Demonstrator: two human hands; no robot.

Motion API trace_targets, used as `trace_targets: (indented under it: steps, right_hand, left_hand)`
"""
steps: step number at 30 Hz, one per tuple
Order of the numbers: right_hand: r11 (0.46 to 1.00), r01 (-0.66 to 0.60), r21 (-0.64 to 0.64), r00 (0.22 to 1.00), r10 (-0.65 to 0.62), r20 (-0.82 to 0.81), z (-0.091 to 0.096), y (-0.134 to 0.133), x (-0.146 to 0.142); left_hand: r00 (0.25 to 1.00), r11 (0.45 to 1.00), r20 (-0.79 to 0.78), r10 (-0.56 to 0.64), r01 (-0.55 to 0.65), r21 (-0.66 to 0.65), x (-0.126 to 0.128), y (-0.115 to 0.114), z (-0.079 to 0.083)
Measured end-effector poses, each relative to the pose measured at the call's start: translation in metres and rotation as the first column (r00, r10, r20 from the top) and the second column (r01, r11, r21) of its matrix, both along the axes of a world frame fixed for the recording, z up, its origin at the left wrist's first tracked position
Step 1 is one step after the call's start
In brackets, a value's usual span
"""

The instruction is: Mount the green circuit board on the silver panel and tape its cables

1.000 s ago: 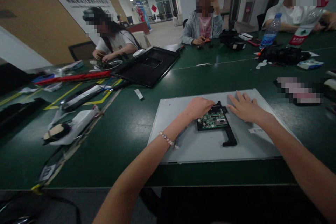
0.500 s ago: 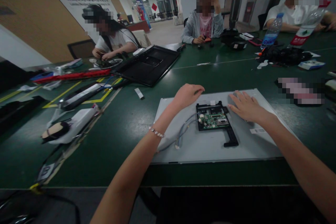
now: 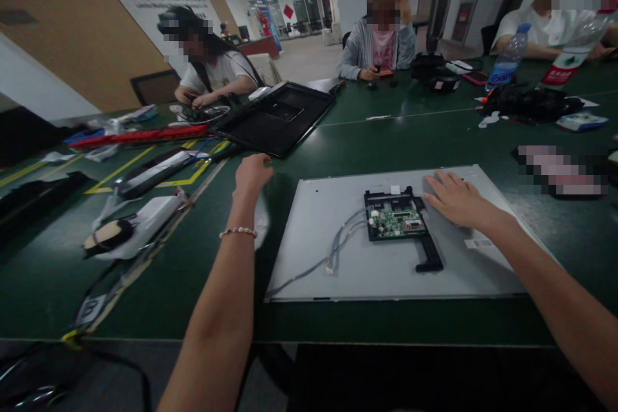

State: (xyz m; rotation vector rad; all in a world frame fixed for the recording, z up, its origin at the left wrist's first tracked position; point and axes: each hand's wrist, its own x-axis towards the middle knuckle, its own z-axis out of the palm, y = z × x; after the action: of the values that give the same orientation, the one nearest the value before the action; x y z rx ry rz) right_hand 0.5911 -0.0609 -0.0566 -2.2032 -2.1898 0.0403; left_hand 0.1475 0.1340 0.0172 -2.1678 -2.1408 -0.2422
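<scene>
A flat grey metal-backed display panel (image 3: 309, 225) lies on the green table. On its back sits a black plastic bracket (image 3: 429, 257) carrying a green circuit board (image 3: 396, 223), with thin grey cables (image 3: 338, 244) running off to the left. My right hand (image 3: 454, 195) rests flat on the panel, fingers spread, just right of the bracket. Left of the panel, my left hand (image 3: 253, 172) is low over the table with its fingers curled down. It covers the spot where a small white-and-black piece lay, so what its fingers hold is hidden.
A black plastic monitor cover (image 3: 284, 112) lies beyond my left hand. At left are a white device (image 3: 140, 228) and a dark bar (image 3: 154, 174). Bottles (image 3: 509, 58), a black bundle (image 3: 531, 104) and a blurred phone-like object (image 3: 560, 170) are at right. Several people sit across the table.
My left hand has moved left, off the panel's far edge, down to the table where the small white-and-black piece was visible. My right hand stays on the panel. The view has shifted slightly.
</scene>
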Motion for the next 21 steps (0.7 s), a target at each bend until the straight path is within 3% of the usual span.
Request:
trace_targets:
  steps: [7,14,17,21]
  right_hand:
    - [1.0,-0.009,-0.006,1.0,0.009,0.011,0.003,-0.001,-0.002]
    - [1.0,-0.012,-0.008,1.0,0.012,-0.008,0.004,-0.001,-0.001]
    - [1.0,-0.023,-0.005,1.0,0.023,-0.015,0.004,-0.001,0.0]
    - [1.0,-0.023,-0.003,1.0,0.023,-0.017,0.006,-0.002,0.001]
  left_hand:
    - [0.996,0.982,-0.051,0.07,-0.078,-0.17,-0.028,0.007,-0.007]
    - [0.991,0.99,-0.048,0.125,-0.128,-0.055,-0.022,-0.004,-0.004]
    - [0.995,0.995,-0.034,0.097,-0.096,0.017,-0.014,-0.015,0.009]
    - [0.999,0.991,0.022,-0.049,0.046,0.126,0.012,-0.033,0.046]
